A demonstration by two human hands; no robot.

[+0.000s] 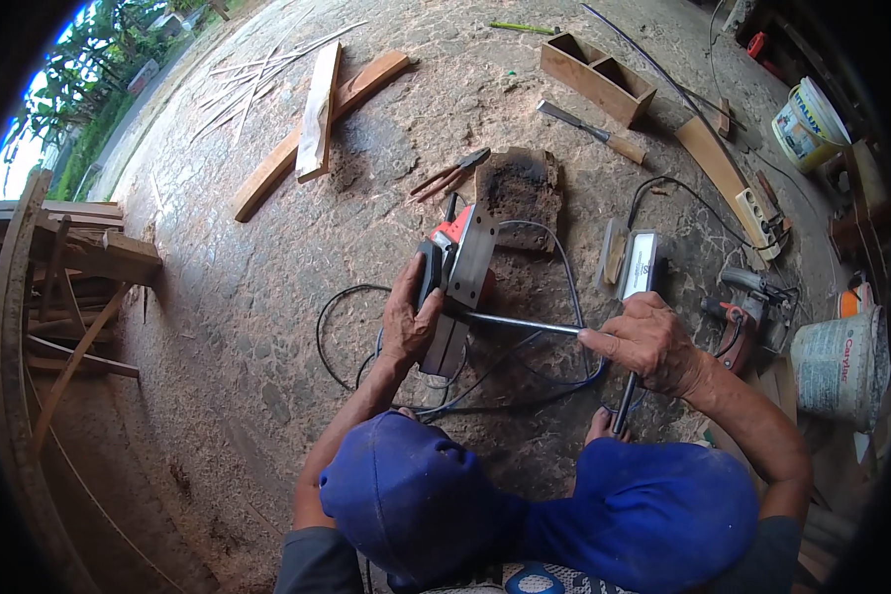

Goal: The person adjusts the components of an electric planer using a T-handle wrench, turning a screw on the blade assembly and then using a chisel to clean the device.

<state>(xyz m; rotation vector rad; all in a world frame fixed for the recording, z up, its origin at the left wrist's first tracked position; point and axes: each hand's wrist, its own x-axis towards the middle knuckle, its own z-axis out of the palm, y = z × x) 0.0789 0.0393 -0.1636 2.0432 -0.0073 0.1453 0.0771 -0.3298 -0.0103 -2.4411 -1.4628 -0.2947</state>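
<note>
My left hand [406, 315] is closed round the dark grip of a red electric planer [473, 259], whose metal sole faces up and to the right. My right hand [648, 342] grips a long-shafted wrench [525, 322]. The shaft runs left from my fingers and its tip meets the planer; another metal bar shows below my right hand, above my foot. Just past the planer lies a charred, worn wooden block [521, 198], with pliers [449, 178] at its left. Near my right hand are a white box [640, 262] and a clear case [611, 259].
Cables [436, 408] loop on the floor under the planer. Ahead lie a chisel [592, 132], a wooden tray [598, 81] and two crossed boards [319, 124]. A red power tool [742, 322], buckets [841, 366] and a power strip [757, 223] sit at right; stacked timber [79, 247] at left.
</note>
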